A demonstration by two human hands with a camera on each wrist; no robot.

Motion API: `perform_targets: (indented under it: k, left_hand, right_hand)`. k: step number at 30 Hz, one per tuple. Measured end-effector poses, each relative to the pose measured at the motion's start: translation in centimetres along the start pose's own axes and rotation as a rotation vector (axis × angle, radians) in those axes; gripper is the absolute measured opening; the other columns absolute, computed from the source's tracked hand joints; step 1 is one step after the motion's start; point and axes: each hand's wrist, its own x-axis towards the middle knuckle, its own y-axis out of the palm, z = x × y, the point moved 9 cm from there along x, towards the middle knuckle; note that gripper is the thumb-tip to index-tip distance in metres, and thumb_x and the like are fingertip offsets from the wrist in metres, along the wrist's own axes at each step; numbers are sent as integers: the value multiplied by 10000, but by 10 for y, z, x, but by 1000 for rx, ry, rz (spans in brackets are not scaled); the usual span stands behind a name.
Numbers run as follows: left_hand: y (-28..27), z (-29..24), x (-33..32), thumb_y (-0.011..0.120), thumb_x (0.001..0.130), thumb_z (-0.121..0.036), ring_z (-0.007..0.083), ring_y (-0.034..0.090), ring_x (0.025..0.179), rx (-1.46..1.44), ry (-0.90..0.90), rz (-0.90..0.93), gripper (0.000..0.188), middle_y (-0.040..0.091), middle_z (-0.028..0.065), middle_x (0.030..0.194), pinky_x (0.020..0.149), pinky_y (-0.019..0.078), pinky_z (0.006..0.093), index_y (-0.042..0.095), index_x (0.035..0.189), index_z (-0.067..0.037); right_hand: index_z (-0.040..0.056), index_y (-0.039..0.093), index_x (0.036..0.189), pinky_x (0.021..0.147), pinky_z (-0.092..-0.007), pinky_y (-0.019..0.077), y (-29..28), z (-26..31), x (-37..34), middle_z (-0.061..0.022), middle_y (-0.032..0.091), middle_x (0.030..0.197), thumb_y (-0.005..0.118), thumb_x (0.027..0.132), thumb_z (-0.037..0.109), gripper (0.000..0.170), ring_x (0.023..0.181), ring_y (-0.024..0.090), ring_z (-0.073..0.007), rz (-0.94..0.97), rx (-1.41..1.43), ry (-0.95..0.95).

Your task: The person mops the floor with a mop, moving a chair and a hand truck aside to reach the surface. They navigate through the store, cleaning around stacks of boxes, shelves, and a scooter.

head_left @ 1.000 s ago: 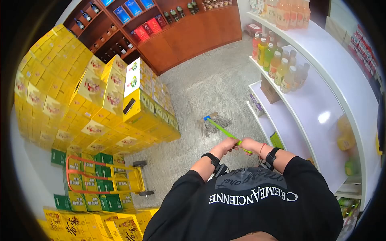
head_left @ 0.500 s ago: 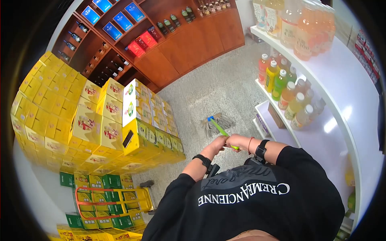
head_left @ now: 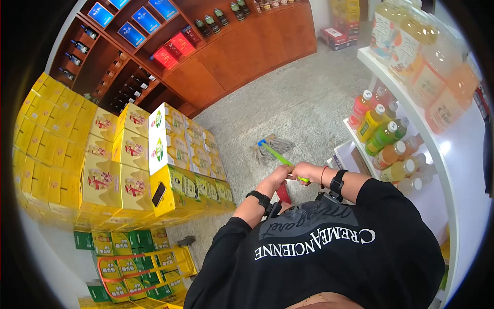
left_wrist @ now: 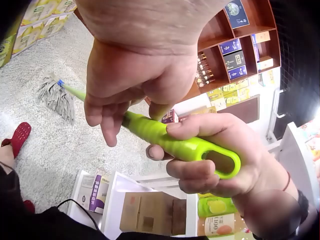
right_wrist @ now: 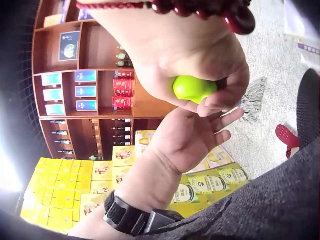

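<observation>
A mop with a bright green handle (head_left: 276, 156), blue joint and grey string head (head_left: 280, 145) reaches away from me, its strands spread on the floor. My right hand (head_left: 307, 172) grips the handle's top end; the left wrist view shows its fingers round the ribbed grip (left_wrist: 170, 142) beside the hanging loop (left_wrist: 222, 162). Just below it, my left hand (head_left: 279, 176) holds the handle with thumb and fingers loosely about it. From the right wrist, the green handle end (right_wrist: 192, 89) pokes out of the right fist, the left hand (right_wrist: 187, 137) close beneath.
Stacked yellow cartons (head_left: 103, 180) line the left, with a phone (head_left: 159, 194) on one. A hand truck (head_left: 175, 268) stands lower left. White shelves (head_left: 437, 170) with bottles (head_left: 383, 136) curve along the right. A wooden cabinet (head_left: 242, 62) is at the back. A red slipper (head_left: 283, 194) shows beneath my hands.
The head view has swung, so the right-hand bottles look nearer and red boxes show at the back. Both hands keep hold of the mop handle. A red slipper has come into view below them.
</observation>
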Motion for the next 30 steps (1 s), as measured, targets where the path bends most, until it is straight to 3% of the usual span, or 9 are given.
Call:
perform_targets:
  k: [4, 7, 9, 13, 21, 26, 30]
  left_hand:
    - [-39, -32, 39, 441, 846, -324, 125, 543, 853, 44, 42, 57, 300, 570, 19, 941, 543, 308, 260, 501, 1020, -87]
    - [-82, -66, 55, 436, 845, -344, 128, 546, 882, 130, 45, 85, 327, 568, 14, 975, 587, 323, 273, 497, 1044, -92]
    - [-110, -87, 64, 434, 843, -359, 127, 545, 882, 156, 57, 117, 343, 565, 7, 999, 638, 332, 290, 496, 1058, -100]
    - [-153, -124, 92, 441, 841, -355, 129, 546, 872, 157, 63, 154, 335, 566, 6, 994, 659, 329, 302, 497, 1058, -105]
    - [-153, -165, 159, 471, 826, -328, 157, 560, 843, 286, 56, 319, 321, 551, 44, 1008, 593, 337, 297, 468, 1036, -85]
    - [-151, -198, 203, 455, 822, -359, 183, 535, 872, 302, 38, 341, 453, 532, 47, 1045, 683, 348, 343, 393, 1205, -124]
    - [-150, -228, 251, 451, 820, -391, 185, 521, 885, 267, 40, 340, 482, 528, 43, 1052, 744, 339, 360, 372, 1239, -165]
  right_hand:
    - [-3, 510, 795, 348, -303, 372, -21, 39, 43, -80, 470, 618, 580, 691, 66, 143, 441, 465, -164, -59, 12, -9]
    - [22, 505, 734, 325, -294, 333, -23, 78, 83, -85, 469, 563, 523, 666, 27, 71, 428, 461, -174, -54, 114, -12]
    - [2, 517, 799, 356, -287, 354, -21, 104, 104, -76, 462, 621, 548, 725, 92, 120, 443, 438, -155, -79, 150, 12]
    - [3, 516, 800, 352, -278, 341, -31, 156, 128, -78, 461, 617, 536, 734, 96, 116, 447, 439, -155, -125, 220, -22]
    - [32, 473, 874, 334, -293, 336, -70, 163, 156, -77, 443, 644, 506, 754, 92, 138, 448, 445, -160, -317, 456, 25]
    - [28, 448, 912, 334, -291, 343, -100, 191, 175, -80, 444, 651, 483, 767, 105, 168, 449, 448, -168, -402, 602, -32]
    - [18, 441, 929, 355, -294, 363, -141, 231, 184, -80, 444, 660, 446, 784, 141, 189, 455, 446, -168, -419, 755, -127]
